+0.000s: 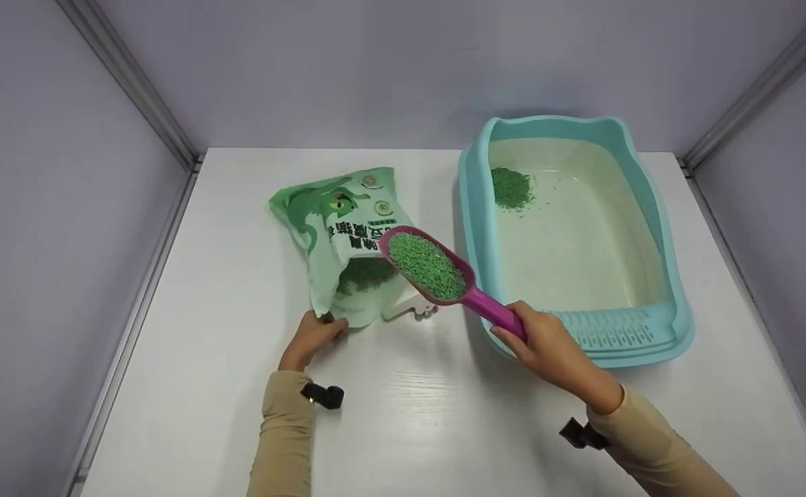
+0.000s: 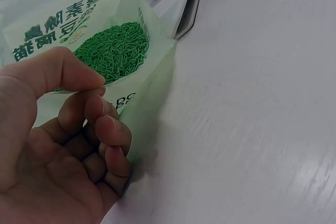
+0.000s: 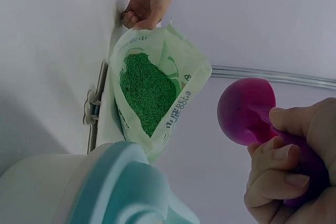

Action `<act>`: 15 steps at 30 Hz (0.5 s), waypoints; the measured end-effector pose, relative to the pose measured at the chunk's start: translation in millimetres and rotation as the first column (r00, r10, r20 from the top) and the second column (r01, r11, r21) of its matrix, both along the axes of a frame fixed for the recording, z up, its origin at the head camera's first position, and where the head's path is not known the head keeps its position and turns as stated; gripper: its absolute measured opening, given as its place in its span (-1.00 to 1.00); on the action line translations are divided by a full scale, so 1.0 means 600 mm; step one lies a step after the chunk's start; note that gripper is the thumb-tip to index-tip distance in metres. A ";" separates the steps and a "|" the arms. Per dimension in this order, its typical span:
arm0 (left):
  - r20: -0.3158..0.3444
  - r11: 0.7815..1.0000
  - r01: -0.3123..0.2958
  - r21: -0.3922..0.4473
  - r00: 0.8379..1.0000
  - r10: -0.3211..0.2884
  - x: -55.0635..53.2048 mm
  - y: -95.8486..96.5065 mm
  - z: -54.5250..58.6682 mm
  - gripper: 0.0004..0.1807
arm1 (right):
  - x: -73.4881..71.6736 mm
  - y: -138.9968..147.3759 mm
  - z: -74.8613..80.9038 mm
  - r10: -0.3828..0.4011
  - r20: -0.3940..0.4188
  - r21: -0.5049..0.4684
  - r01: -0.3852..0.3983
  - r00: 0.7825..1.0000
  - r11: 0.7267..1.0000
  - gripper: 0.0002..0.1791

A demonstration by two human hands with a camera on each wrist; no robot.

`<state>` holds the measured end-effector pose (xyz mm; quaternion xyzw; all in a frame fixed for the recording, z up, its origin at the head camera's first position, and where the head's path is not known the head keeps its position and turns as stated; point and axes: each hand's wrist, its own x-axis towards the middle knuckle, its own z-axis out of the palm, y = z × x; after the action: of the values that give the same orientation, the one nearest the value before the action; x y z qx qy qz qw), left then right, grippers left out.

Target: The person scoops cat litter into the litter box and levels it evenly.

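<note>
My right hand [image 1: 548, 345] grips the handle of a magenta scoop [image 1: 489, 307], which is heaped with green pellets [image 1: 427, 266]. The scoop hangs between the bag and the litter box. A pale green bag of cat litter [image 1: 368, 207], printed with a cat face, lies with its mouth facing me. More green pellets [image 2: 118, 51] fill the inside of the bag. Thumb and forefinger of my left hand [image 1: 313, 338] pinch the rim of the bag's mouth; the left wrist view shows the other fingers [image 2: 113, 129] curled below.
A light blue litter box [image 1: 475, 228] stands on the right, with a small pile of green pellets [image 1: 511, 188] in its far left corner. Beside the bag's mouth lies a clip [image 1: 409, 306] with metal parts. Walls enclose the white table [image 1: 403, 442] at the back and sides.
</note>
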<state>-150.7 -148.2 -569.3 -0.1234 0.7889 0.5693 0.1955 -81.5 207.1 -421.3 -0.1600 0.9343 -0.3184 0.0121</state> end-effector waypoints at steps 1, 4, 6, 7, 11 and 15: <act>0.001 1.000 0.000 -0.001 1.000 0.000 0.000 0.000 0.000 -0.84 | 0.000 0.001 0.002 -0.005 0.004 0.000 0.005 1.000 1.000 -0.71; 0.005 1.000 0.001 0.007 1.000 -0.001 0.000 0.000 0.000 -0.83 | -0.002 0.005 0.006 -0.024 0.016 0.003 0.024 1.000 1.000 -0.70; 0.003 1.000 0.002 0.018 1.000 -0.002 0.000 0.001 0.001 -0.84 | -0.003 0.008 0.008 -0.033 0.015 0.001 0.033 0.999 0.999 -0.70; 0.003 1.000 0.002 0.024 1.000 -0.002 0.000 0.001 0.001 -0.84 | -0.004 0.010 0.009 -0.034 0.010 0.003 0.034 0.999 0.999 -0.70; 0.000 1.000 0.002 0.024 1.000 -0.002 0.001 0.000 0.002 -0.85 | -0.008 0.017 0.010 -0.034 -0.012 -0.005 0.034 0.999 0.999 -0.69; 0.003 1.000 0.004 0.011 1.000 -0.004 0.001 0.000 0.001 -0.85 | -0.011 0.028 0.012 -0.044 -0.010 -0.009 0.044 0.999 0.999 -0.68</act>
<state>-150.2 -148.4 -568.9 -0.1216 0.7858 0.5731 0.1984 -87.8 223.7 -414.3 -0.1413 0.9363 -0.3216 -0.0004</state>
